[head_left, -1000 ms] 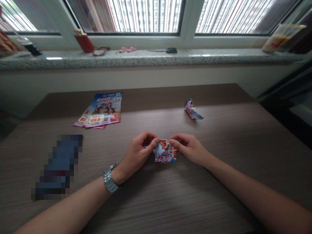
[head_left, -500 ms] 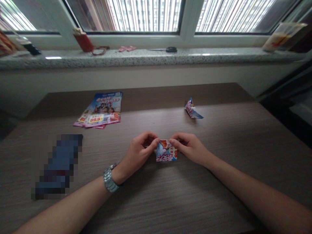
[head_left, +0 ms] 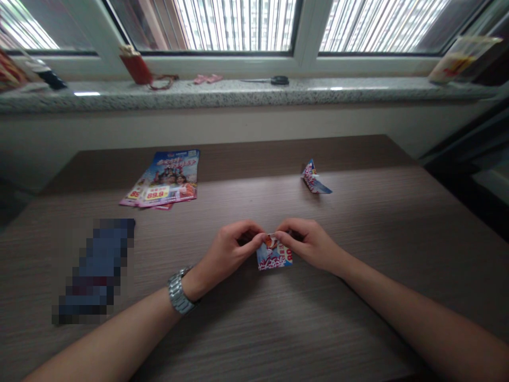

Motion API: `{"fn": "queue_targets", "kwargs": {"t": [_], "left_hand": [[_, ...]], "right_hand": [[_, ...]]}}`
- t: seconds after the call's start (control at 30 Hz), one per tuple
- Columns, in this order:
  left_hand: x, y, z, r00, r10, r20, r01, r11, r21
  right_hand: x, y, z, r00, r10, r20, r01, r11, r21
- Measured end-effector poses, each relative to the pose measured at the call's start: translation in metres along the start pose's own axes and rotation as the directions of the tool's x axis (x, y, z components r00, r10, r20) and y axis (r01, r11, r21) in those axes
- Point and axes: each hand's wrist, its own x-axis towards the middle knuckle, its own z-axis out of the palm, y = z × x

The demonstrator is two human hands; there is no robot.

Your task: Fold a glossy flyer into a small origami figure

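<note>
A small folded piece of printed paper (head_left: 274, 255), red, white and blue, is held up over the wooden table (head_left: 254, 323) near the middle. My left hand (head_left: 239, 245) pinches its upper left corner between thumb and fingers, with a metal watch on the wrist. On the other side, my right hand (head_left: 301, 239) pinches the upper right part. The two thumbs are close together along the top edge. Beyond my right hand, a folded paper shape (head_left: 312, 179) with the same kind of print stands on the table.
Several printed flyers (head_left: 169, 180) lie at the back left. A blurred-out dark blue object (head_left: 97, 270) is at the left. On the stone windowsill (head_left: 222, 98) are a red container (head_left: 136, 68), pink items (head_left: 207, 79), a black-handled tool (head_left: 279, 80) and a plastic bag (head_left: 457, 61).
The held paper has shifted slightly down and tilted a little. My left hand has moved slightly right and down, bringing both thumbs closer together. My right hand has barely moved.
</note>
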Motion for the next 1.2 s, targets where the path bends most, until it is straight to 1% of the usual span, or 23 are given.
{"fn": "queue_targets", "kwargs": {"t": [0.23, 0.3, 0.37, 0.47, 0.53, 0.63, 0.87, 1.2], "left_hand": [[-0.0009, -0.0008, 0.0002, 1.0, 0.013, -0.003, -0.013, 1.0, 0.017], [-0.0006, -0.0001, -0.0003, 1.0, 0.02, -0.013, -0.02, 1.0, 0.013], [-0.0005, 0.0001, -0.0008, 0.999, 0.015, -0.03, -0.015, 1.0, 0.001], [-0.0004, -0.0003, -0.0012, 0.998, -0.01, -0.057, 0.009, 1.0, -0.025], [-0.0001, -0.0005, -0.0014, 0.997, -0.021, -0.069, 0.018, 0.999, -0.035], [0.0004, 0.0002, -0.0014, 0.997, -0.022, -0.079, 0.019, 0.999, -0.035], [-0.001, 0.0007, -0.0014, 0.996, -0.01, -0.085, 0.009, 1.0, -0.017], [-0.0018, 0.001, -0.0014, 0.998, 0.022, -0.065, -0.022, 1.0, -0.001]], "right_hand": [[0.0008, -0.0032, -0.0045, 0.998, -0.048, 0.03, 0.05, 0.998, -0.043], [0.0009, -0.0022, -0.0048, 0.999, -0.017, 0.036, 0.017, 1.0, -0.002], [0.0011, -0.0004, -0.005, 0.999, 0.04, 0.035, -0.043, 0.996, 0.077], [0.0015, 0.0025, -0.0059, 0.992, 0.127, -0.002, -0.125, 0.976, 0.179], [0.0015, 0.004, -0.0065, 0.986, 0.165, -0.021, -0.156, 0.961, 0.23], [0.001, 0.0048, -0.0061, 0.982, 0.188, -0.012, -0.177, 0.942, 0.286], [0.0009, 0.0024, -0.0039, 0.98, 0.196, -0.022, -0.18, 0.933, 0.31], [0.0007, -0.0001, -0.0057, 0.98, 0.196, -0.045, -0.178, 0.948, 0.263]]}}
